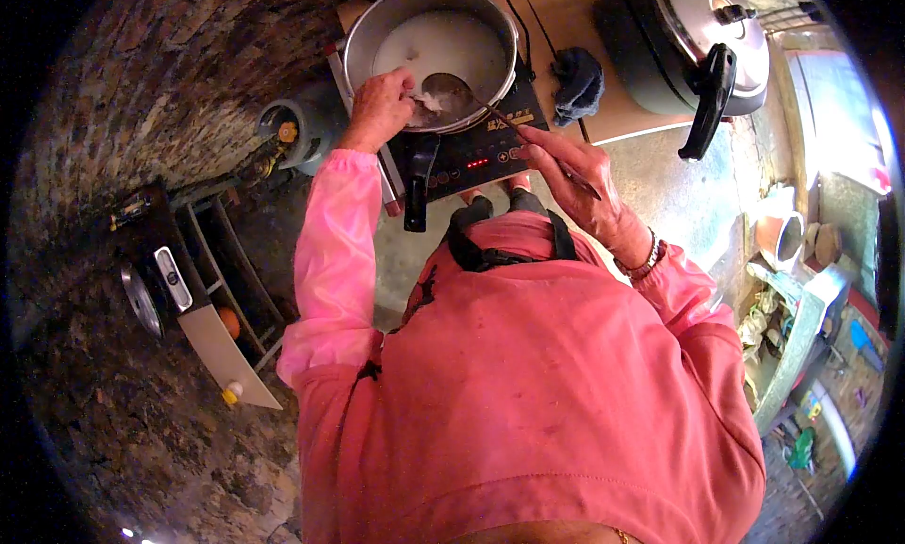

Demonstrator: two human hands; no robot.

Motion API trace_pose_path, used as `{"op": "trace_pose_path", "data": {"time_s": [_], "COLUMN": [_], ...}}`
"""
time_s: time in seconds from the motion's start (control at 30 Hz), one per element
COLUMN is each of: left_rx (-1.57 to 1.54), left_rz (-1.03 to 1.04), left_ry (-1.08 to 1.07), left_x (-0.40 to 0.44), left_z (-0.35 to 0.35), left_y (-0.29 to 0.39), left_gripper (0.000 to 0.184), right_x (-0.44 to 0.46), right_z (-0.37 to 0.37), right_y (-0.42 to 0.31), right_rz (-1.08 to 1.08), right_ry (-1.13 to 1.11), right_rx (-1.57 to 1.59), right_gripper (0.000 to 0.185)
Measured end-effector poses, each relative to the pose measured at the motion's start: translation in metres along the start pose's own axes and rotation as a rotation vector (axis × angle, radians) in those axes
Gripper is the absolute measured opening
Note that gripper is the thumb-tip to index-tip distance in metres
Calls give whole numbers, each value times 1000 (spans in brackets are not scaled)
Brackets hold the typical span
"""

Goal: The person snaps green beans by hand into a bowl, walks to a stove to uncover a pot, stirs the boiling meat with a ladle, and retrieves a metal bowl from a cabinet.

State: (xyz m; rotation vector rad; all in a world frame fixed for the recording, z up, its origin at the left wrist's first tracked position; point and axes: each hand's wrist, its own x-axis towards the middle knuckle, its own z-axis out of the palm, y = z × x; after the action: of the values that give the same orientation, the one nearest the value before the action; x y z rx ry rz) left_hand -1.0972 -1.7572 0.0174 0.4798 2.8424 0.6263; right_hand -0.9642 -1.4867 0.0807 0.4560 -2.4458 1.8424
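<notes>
A metal pot point(396, 27) holds cloudy whitish liquid and stands on a black induction cooker point(476, 157). The bowl of a metal ladle point(448, 90) is inside the pot, near its front wall. My right hand point(580, 181) is closed around the ladle's handle, to the right of the pot. Over the pot's front left rim is my left hand point(382, 106), its fingers pinched together. A pale, soft-looking scrap point(429, 102) lies between its fingertips and the ladle bowl. Whether the fingers grip that scrap I cannot tell.
A dark cloth point(578, 85) lies right of the cooker. Further right stands a large lidded pressure cooker point(650, 54) with a black handle jutting forward. A gas cylinder point(316, 129) is at the left wall. The pot's black handle point(421, 181) points towards me.
</notes>
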Motion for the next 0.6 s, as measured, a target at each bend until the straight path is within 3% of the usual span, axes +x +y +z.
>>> {"op": "trace_pose_path", "data": {"time_s": [0.33, 0.6], "left_rx": [-50, -80], "left_rz": [-23, 14], "left_ry": [6, 44], "left_x": [9, 9], "left_z": [11, 7], "left_y": [-18, -8], "left_gripper": [29, 19], "right_x": [-3, 0], "right_z": [1, -7], "right_y": [2, 5], "right_rz": [-16, -119], "right_ry": [-4, -77], "right_rx": [-77, -172], "right_gripper": [24, 27]}}
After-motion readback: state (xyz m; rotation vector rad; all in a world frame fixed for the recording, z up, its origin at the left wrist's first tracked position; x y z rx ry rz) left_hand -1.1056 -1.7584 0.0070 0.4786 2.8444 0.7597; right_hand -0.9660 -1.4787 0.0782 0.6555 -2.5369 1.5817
